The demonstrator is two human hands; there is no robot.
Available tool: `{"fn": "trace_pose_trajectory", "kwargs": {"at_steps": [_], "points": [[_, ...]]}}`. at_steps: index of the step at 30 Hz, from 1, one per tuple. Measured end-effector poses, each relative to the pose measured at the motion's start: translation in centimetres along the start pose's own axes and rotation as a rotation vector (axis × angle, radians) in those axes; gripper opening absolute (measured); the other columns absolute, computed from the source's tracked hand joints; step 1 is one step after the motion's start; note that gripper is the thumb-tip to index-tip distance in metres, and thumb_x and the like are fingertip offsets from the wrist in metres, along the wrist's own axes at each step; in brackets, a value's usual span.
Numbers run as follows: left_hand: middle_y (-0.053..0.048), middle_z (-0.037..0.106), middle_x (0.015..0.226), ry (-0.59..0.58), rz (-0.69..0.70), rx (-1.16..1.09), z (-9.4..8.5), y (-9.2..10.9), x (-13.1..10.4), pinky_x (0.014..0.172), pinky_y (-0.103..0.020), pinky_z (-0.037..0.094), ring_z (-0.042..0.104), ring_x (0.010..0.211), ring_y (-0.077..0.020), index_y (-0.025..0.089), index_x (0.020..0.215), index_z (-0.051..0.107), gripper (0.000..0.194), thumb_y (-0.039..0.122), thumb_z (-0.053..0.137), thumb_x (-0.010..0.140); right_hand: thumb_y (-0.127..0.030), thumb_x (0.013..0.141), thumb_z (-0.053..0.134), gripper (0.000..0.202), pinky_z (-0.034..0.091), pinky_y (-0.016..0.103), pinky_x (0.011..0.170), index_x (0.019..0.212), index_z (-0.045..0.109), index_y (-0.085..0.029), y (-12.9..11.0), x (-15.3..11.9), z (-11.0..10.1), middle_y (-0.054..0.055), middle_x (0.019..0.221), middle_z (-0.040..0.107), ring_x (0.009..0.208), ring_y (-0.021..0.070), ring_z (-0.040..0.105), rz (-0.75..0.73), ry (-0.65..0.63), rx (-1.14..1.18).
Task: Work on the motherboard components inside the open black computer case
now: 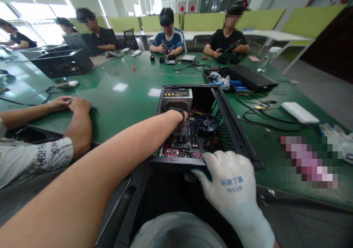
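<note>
An open black computer case (234, 130) lies on its side on the green table, its open side facing up. My right hand (230, 174), in a white work glove, is closed around the near edge of the case. My bare left arm reaches into the case. My left hand (182, 124) is mostly hidden below the wristband, near the power supply (178, 101) and over the motherboard (180, 140); its fingers do not show. To the right of that hand sits a round black fan (206, 124).
Right of the case lie black cables (256, 112), a white block (300, 112) and gloves (338, 141). A black casing (245, 77) stands behind them. On the left, a neighbour's hands (74, 103) rest on the table (124, 108). Other people sit across it.
</note>
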State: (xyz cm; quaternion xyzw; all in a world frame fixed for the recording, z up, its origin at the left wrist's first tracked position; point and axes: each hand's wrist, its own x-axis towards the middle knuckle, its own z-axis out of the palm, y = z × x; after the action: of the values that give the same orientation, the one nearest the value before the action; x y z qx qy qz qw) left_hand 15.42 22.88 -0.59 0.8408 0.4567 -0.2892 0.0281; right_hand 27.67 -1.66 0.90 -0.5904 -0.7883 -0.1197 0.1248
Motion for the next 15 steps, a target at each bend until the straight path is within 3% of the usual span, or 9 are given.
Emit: {"fn": "trace_pose_trajectory", "kwargs": {"at_steps": [7, 15], "points": [[-0.015, 0.075, 0.096, 0.003, -0.040, -0.077, 0.45, -0.04, 0.82, 0.091, -0.042, 0.052, 0.068, 0.098, -0.0369, 0.010, 0.093, 0.080, 0.049, 0.024, 0.085, 0.046, -0.047, 0.083, 0.061, 0.024, 0.017, 0.036, 0.067, 0.090, 0.059, -0.024, 0.01, 0.13, 0.26, 0.004, 0.077, 0.054, 0.074, 0.0230, 0.043, 0.003, -0.005, -0.001], [-0.014, 0.076, 0.094, 0.001, -0.057, -0.088, 0.48, -0.09, 0.77, 0.094, -0.039, 0.050, 0.067, 0.101, -0.0348, 0.012, 0.089, 0.080, 0.044, 0.022, 0.086, 0.046, -0.047, 0.083, 0.061, 0.024, 0.017, 0.036, 0.067, 0.090, 0.059, -0.024, 0.02, 0.01, 0.24, 0.004, 0.076, 0.053, 0.074, 0.0227, 0.043, -0.003, 0.009, -0.005]]}}
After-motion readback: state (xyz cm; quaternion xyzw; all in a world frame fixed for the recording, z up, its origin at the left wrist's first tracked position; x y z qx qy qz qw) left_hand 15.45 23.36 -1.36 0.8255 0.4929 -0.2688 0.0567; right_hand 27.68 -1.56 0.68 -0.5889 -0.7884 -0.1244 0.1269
